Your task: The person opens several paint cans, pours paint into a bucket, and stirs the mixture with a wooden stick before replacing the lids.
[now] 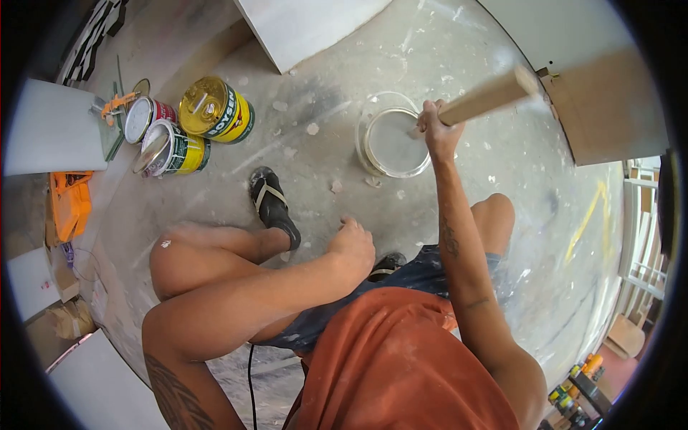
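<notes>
My right hand (439, 132) is wrapped round a wooden stick (491, 97). The stick's thick upper end points up and right, blurred by motion; the lower part passes by my fist over the can. Beneath that hand stands a round open can (368, 143) with grey, smooth contents (395, 140), perhaps paint. A pale ring, maybe a lid or rim, shows around its far side. My left hand (352, 247) hangs loosely curled between my knees, its back towards me. Nothing shows in its fingers, and the palm is hidden.
A yellow paint can (233, 118) stands at the left, beside an open can (188, 154) and a red-labelled can (163, 111). An orange case (70, 208) lies farther left. White panels (315, 29) and a brown board (609, 107) stand around the paint-spotted floor (315, 143).
</notes>
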Demonstrator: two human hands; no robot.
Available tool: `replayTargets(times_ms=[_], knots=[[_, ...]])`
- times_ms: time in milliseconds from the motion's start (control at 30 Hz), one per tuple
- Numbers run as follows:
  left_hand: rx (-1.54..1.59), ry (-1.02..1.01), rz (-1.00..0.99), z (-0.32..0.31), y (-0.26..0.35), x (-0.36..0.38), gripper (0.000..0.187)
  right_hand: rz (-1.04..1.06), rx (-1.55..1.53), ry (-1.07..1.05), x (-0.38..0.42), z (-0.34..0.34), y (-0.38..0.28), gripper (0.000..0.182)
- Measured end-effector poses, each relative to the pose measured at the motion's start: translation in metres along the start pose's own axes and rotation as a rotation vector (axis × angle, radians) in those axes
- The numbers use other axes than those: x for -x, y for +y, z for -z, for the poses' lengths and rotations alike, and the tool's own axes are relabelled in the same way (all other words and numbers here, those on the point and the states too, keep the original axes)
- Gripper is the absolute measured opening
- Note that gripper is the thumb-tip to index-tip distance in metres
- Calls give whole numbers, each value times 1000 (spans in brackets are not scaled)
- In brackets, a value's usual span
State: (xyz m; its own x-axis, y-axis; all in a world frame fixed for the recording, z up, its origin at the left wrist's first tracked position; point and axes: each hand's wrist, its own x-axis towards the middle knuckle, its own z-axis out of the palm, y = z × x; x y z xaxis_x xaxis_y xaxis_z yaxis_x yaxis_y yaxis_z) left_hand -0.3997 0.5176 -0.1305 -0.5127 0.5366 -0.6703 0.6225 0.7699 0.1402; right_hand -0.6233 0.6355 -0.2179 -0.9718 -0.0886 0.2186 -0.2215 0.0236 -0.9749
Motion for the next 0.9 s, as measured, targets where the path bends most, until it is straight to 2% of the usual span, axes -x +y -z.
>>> replayTargets(times_ms=[67, 133, 167, 200, 267, 333, 433, 467, 567, 633, 667, 733, 767, 900], knots=[[8, -2, 2, -2, -1, -1, 29, -8, -124, -53, 6, -3, 8, 32], [13, -32, -22, -1, -3, -1, 29, -57, -451, -380, 6, 5, 12, 36], [17, -32, -17, -1, -4, 0, 29, -131, -484, -477, 6, 13, 11, 36], [14, -31, 2, 0, -4, 1, 29, -131, -484, -486, 1, 21, 11, 36], [17, -29, 22, 0, -3, 3, 29, -268, -529, -720, -9, 39, 13, 35], [-1, -28, 32, -1, -1, 4, 30, -351, -484, -776, -19, 40, 3, 33], [-6, -44, 13, -3, -1, 5, 30, -352, -192, -950, -23, 27, -7, 32], [-8, -47, 13, -3, -1, 6, 30, -414, -232, -963, -20, 17, -7, 31], [9, -46, 20, -7, -1, 5, 30, -468, -289, -927, -8, -8, 1, 28], [26, -36, 22, -8, 0, 4, 30, -263, -447, -765, -5, -21, 15, 25], [31, -41, 27, -8, 1, 5, 30, -265, -453, -771, -3, -23, 19, 25], [2, -7, 9, -5, 1, 6, 30, -207, -465, -377, -3, -27, 17, 23], [1, -5, 11, -4, 0, 6, 30, -168, -491, -276, -2, -24, 22, 24], [-6, -11, 25, -1, -2, 6, 30, -26, -487, -147, 5, 4, 26, 26]])
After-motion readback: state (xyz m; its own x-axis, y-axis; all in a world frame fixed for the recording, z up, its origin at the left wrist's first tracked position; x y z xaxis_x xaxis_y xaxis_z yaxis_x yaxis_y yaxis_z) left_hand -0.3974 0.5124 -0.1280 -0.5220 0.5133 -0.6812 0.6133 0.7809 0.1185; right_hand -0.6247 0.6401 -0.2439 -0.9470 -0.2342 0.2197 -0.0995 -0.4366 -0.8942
